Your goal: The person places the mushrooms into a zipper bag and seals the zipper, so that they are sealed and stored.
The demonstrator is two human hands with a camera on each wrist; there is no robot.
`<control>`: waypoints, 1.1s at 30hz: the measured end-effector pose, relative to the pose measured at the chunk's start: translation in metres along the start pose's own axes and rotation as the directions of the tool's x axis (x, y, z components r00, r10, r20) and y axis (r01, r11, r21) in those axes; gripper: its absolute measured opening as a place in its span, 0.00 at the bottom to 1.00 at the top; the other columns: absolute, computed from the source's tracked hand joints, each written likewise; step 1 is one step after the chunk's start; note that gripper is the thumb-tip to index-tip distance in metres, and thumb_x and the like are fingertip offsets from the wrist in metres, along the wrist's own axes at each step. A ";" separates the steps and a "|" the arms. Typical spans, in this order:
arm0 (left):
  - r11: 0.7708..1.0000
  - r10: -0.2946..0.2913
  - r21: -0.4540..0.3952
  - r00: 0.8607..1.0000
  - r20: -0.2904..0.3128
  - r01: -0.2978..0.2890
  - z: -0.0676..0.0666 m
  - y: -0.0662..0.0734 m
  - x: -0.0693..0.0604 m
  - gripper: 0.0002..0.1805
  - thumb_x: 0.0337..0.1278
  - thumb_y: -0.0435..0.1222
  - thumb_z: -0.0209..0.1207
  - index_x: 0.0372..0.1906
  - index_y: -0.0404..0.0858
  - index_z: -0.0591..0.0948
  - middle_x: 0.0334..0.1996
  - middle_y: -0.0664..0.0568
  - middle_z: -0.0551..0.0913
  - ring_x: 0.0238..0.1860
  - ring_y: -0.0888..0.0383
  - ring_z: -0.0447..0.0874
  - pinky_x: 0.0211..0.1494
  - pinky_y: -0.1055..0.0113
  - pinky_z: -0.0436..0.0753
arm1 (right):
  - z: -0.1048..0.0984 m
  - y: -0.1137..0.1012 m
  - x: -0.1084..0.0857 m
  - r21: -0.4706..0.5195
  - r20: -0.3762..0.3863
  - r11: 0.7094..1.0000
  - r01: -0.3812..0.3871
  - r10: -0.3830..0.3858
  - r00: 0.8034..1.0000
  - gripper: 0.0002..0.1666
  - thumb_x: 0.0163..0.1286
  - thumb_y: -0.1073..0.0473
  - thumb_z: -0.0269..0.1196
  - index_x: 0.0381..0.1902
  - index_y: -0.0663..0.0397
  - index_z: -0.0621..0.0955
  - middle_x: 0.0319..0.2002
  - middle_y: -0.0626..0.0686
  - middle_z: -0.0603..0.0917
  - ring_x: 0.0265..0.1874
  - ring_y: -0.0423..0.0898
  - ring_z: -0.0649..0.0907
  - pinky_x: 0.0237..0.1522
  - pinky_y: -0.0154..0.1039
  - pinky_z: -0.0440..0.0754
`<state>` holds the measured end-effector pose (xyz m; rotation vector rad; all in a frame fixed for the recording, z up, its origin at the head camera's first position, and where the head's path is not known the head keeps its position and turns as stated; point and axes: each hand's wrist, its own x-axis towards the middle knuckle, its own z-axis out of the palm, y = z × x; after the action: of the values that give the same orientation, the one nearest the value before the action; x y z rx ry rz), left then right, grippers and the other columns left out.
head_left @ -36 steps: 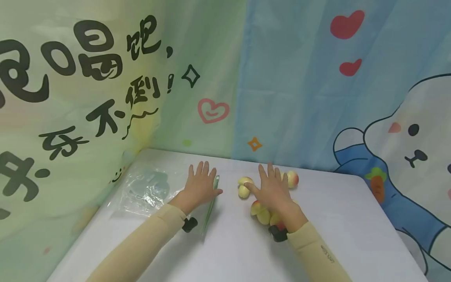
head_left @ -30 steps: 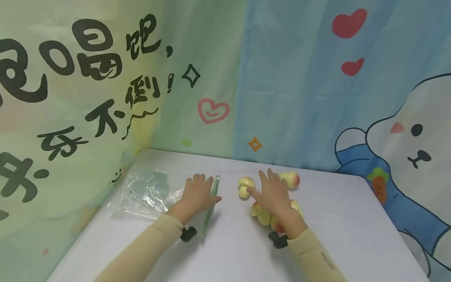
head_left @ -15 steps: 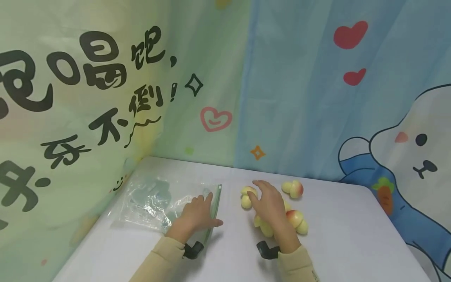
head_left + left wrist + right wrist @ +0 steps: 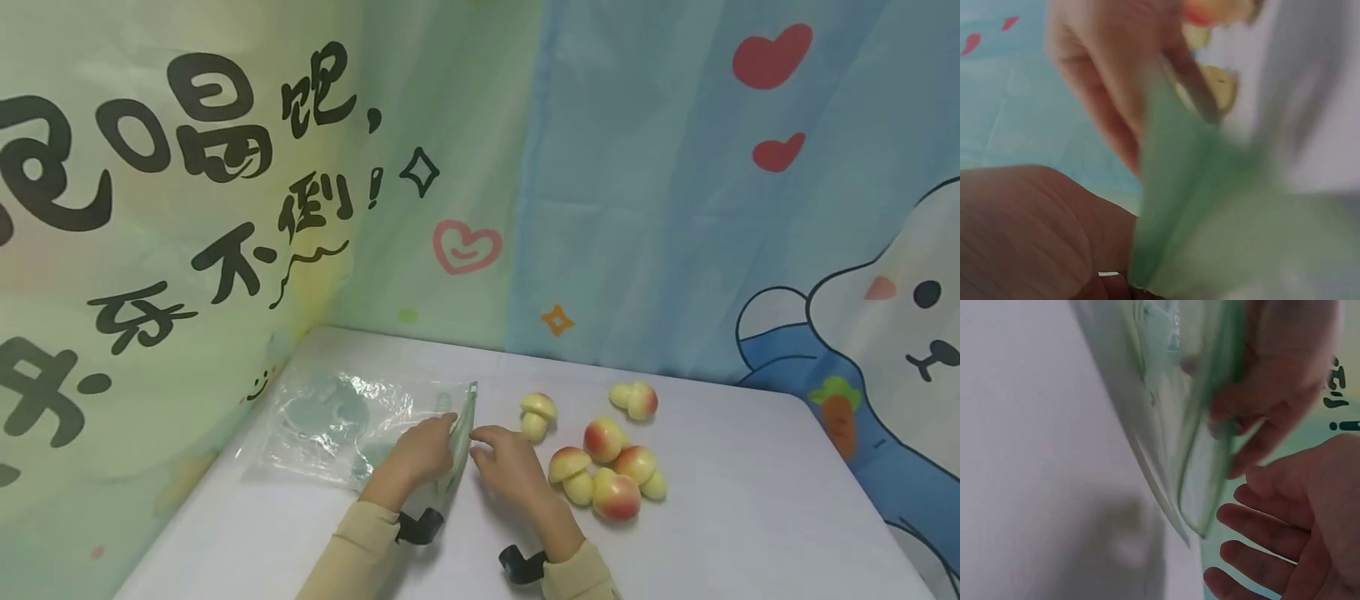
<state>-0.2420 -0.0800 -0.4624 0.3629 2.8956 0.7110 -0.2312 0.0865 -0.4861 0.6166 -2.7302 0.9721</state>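
Observation:
A clear plastic zip bag (image 4: 390, 400) with pale green print lies flat at the left of the table, its green-edged mouth (image 4: 467, 408) lifted and facing right. My left hand (image 4: 422, 454) pinches that edge; the left wrist view shows the green strip (image 4: 1179, 169) rising from its thumb and fingers. Just right of the mouth is my right hand (image 4: 513, 471). In the right wrist view its fingers (image 4: 1263, 525) are relaxed and slightly apart, close to the bag edge with nothing in them. Several toy mushrooms (image 4: 617, 497) with red-and-yellow caps lie right of that hand.
One mushroom (image 4: 537, 417) stands upright behind the right hand, and another (image 4: 636, 400) lies farther back. The white table (image 4: 720, 500) ends at a printed curtain (image 4: 637, 208) along the back and left. A black wrist camera (image 4: 522, 565) sits under each forearm.
Both hands have drawn back from their spread pose. My left hand has taken hold of the bag's edge and raised it. My right hand has moved left from above the mushrooms to the bag.

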 end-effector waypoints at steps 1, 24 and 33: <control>1.000 0.012 -0.012 1.000 -0.004 -0.012 -0.001 0.000 0.002 0.31 0.49 0.26 0.55 0.64 0.29 0.72 0.56 0.35 0.78 0.56 0.38 0.78 0.56 0.46 0.77 | 0.003 0.000 0.001 0.014 0.000 1.000 0.000 0.000 1.000 0.14 0.64 0.64 0.63 0.47 0.61 0.85 0.47 0.56 0.86 0.51 0.53 0.84 0.52 0.49 0.80; 0.982 0.075 -0.163 0.988 -0.134 -0.097 -0.046 -0.012 -0.009 0.07 0.62 0.32 0.55 0.38 0.37 0.83 0.25 0.54 0.78 0.24 0.59 0.72 0.28 0.63 0.72 | 0.022 0.017 -0.009 -0.009 0.105 0.999 -0.049 0.050 0.993 0.17 0.66 0.60 0.63 0.52 0.59 0.83 0.58 0.58 0.80 0.60 0.57 0.77 0.61 0.53 0.72; 0.974 -0.021 -0.226 0.995 -0.095 -0.001 -0.050 -0.008 -0.013 0.08 0.65 0.34 0.51 0.31 0.38 0.78 0.26 0.52 0.77 0.22 0.57 0.75 0.26 0.63 0.72 | 0.022 0.023 -0.015 -0.076 0.069 0.997 -0.014 0.019 0.997 0.17 0.61 0.62 0.67 0.49 0.61 0.84 0.59 0.59 0.79 0.60 0.58 0.77 0.62 0.52 0.71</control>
<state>-0.2408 -0.1118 -0.4213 0.2926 2.8598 1.0714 -0.2283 0.0937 -0.5200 0.6271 -2.8229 0.8622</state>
